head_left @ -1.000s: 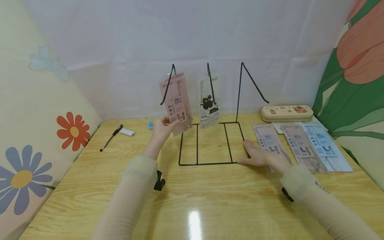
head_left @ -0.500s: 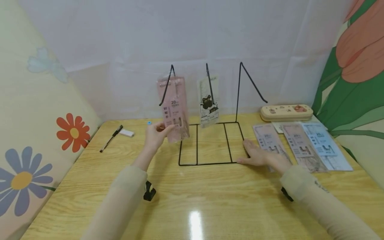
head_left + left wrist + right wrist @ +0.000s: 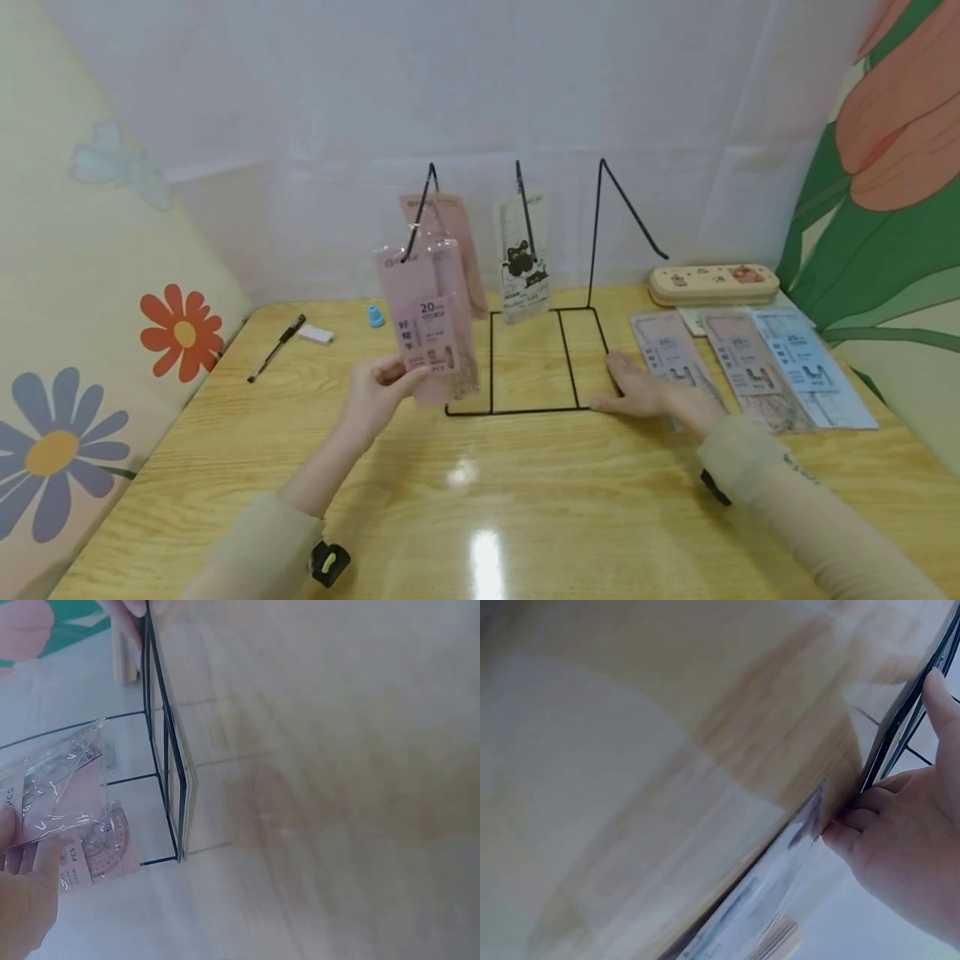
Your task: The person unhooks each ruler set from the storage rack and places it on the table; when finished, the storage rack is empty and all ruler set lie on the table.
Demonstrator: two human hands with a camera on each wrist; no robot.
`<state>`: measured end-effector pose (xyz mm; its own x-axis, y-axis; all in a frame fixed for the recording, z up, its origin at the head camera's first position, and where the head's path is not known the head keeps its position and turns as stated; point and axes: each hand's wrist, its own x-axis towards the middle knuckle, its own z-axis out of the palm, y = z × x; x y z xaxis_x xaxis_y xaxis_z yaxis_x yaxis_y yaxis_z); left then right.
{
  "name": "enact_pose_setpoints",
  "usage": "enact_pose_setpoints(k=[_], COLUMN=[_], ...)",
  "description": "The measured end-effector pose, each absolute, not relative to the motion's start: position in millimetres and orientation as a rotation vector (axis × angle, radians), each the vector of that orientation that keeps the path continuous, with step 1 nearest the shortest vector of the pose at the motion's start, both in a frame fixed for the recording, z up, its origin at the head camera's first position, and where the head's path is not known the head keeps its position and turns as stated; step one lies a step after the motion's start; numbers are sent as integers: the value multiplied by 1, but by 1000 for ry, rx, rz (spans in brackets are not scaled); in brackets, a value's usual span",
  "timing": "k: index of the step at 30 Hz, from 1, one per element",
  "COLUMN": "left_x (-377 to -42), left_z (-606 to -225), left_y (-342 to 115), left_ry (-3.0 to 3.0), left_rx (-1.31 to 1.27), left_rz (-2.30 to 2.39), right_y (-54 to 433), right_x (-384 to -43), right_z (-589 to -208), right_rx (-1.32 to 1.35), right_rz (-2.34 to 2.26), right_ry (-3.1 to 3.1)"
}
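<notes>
Left hand (image 3: 375,392) pinches a pink packet (image 3: 416,292) by its lower end, near the left hook's tip.
Right hand (image 3: 637,387), thumb and fingers apart, touches the black wire rack (image 3: 540,410); right of it, three packets (image 3: 746,354) lie on the wood-grain table (image 3: 600,500) before white cloth (image 3: 337,92).

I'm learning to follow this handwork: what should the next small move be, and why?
Probably ease the front pink ruler packet outward, off the leftmost hook: the left hand pinches its lower part, its top has slid to the hook's tip, ahead of the rear pink packet, and the right hand touches the wire rack.
</notes>
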<state>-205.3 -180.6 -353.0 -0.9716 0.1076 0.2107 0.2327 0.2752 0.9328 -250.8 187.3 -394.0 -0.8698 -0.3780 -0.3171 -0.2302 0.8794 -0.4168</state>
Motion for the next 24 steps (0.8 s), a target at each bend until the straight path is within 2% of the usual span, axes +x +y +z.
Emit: enact_pose_setpoints(k=[7,13,18,24], left_x=[-169,-148,-155,-184], left_z=[-355,-346,-339,-345], left_y=[-196,-221,-248,-269], left_ry=[-2386,-2348,-2324,-2690], left_rx=[-490,-399,-200,30], left_rz=[-1755,-1749,-1803,-1651], right_y=[188,187,187,188], right_x=[-251,-250,-250,-250], right_z=[-394,-390,-390,-393], right_rx=[-444,-451,-446,-448], right_rz=[-520,-529,-526,-536], right_ry=[2655,2641,2642,2640])
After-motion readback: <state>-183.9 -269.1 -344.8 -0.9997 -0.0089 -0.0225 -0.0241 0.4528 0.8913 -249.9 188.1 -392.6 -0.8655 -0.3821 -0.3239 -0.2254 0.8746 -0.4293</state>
